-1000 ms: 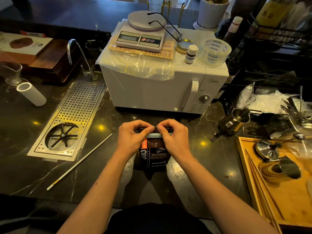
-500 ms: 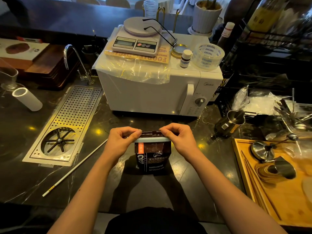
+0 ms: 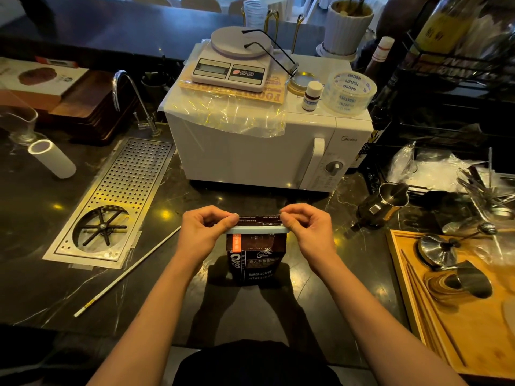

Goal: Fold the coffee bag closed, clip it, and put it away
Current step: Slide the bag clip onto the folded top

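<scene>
Coffee bag (image 3: 256,263) stood upright on near tabletop (image 3: 278,316), folded top running left–right; left hand (image 3: 204,232) and right hand (image 3: 305,229) pinched opposite ends, pale clip (image 3: 257,230) apparently seated along fold.

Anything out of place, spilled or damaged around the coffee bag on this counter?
No spill or damage shows. Oddities: eyeglasses rest on the kitchen scale atop the microwave, and a white tube lies tipped on its side on the counter. The coffee bag stands upright, both hands pinching its folded top.
</scene>
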Demonstrator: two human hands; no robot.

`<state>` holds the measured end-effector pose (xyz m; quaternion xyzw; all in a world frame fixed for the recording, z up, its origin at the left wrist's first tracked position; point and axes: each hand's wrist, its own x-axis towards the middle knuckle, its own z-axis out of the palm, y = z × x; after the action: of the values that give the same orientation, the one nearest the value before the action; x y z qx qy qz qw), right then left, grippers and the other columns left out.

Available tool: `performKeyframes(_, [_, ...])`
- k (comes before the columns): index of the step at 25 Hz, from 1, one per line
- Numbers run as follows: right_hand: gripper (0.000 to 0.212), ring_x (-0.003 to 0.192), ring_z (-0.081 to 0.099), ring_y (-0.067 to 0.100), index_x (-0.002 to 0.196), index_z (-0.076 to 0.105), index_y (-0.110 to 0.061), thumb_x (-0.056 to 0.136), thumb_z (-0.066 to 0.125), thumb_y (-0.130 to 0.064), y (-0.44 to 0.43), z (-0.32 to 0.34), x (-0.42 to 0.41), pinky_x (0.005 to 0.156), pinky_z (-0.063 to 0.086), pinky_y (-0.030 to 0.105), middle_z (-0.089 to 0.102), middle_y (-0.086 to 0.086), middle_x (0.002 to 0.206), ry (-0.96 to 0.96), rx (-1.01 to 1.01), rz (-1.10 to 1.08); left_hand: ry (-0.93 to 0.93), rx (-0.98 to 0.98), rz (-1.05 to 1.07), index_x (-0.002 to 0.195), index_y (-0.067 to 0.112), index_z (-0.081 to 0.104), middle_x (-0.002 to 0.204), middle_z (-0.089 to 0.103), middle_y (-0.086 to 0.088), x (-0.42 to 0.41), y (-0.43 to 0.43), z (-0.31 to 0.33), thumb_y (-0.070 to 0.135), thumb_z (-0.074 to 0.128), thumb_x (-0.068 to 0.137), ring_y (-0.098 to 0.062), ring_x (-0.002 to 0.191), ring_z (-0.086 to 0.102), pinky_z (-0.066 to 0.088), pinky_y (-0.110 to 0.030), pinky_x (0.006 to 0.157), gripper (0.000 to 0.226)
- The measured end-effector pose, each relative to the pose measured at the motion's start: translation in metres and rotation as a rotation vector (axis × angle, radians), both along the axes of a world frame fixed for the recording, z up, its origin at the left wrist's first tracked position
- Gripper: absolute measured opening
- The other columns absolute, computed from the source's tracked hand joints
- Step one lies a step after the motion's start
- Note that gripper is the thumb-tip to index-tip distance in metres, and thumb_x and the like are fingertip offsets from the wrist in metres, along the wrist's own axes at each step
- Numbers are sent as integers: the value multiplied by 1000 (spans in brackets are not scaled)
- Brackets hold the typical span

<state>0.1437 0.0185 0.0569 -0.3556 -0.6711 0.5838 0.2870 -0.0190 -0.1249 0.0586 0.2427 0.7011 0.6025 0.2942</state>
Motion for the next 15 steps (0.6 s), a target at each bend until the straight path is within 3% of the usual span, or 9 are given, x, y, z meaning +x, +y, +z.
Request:
performKeyframes(6, [11, 89, 67, 12, 98, 74, -19, 90, 67, -21, -2, 6, -4, 78, 57, 27, 72, -5, 93, -89, 148, 182, 169, -29, -199, 88, 24, 75, 88, 75, 7, -5, 2, 5, 20, 76, 79, -7, 87, 70, 58, -26, 76, 10])
performKeyframes(9, [10, 88, 66, 9, 93, 75, -16, 88, 69, -22, -3, 7, -14, 81, 54, 27, 72, -6, 90, -154, 243, 236, 254, -60, -271, 91, 20, 77, 86, 76, 5, -2, 11, 6, 23, 76, 81, -9, 87, 71, 57, -26, 76, 11])
performKeyframes(12, [2, 80, 64, 6, 83, 74, -15, 84, 72, -15, -10, 6, -22, 74, 49, 18, 68, -8, 80, -147, 339, 191, 316, -31, -233, 84, 20, 78, 79, 75, 5, 1, 14, 4, 19, 75, 81, -9, 79, 71, 56, -25, 72, 4])
performKeyframes(15, [4, 76, 63, 6, 78, 74, -16, 82, 74, -14, -9, 4, -26, 72, 48, 18, 66, -11, 75, -130, 362, 132, 314, -21, -188, 82, 20, 78, 77, 75, 4, 1, 14, 0, 19, 76, 80, -10, 77, 71, 56, -27, 71, 3])
